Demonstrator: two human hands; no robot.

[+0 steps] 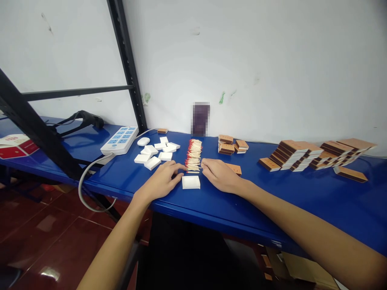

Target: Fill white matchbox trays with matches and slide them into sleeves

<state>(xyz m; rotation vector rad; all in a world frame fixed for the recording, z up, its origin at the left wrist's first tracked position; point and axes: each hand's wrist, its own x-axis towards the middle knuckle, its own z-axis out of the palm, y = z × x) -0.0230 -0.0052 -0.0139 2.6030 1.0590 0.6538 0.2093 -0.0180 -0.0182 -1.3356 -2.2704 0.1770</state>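
A long pile of red-tipped matches [194, 155] lies on the blue table, heads to the left and bare sticks to the right. At the pile's near left side is my left hand [167, 176], its index finger stretched to the match heads and its thumb apart. My right hand [220, 175] is closed beside the stick ends, knuckles up; its fingertips are hidden, so what they hold, if anything, does not show. Just in front of the pile, between both hands, sits a white matchbox tray [191, 182]. An orange-brown matchbox [235, 169] is partly behind my right hand.
Several white trays [152, 162] lie loosely on the left, near a white power strip [119, 140] with a cable. Matchboxes [226, 145] are piled behind my right hand, and longer stacks of matchboxes [288, 154] stand farther right. A black metal post [125, 52] rises at left.
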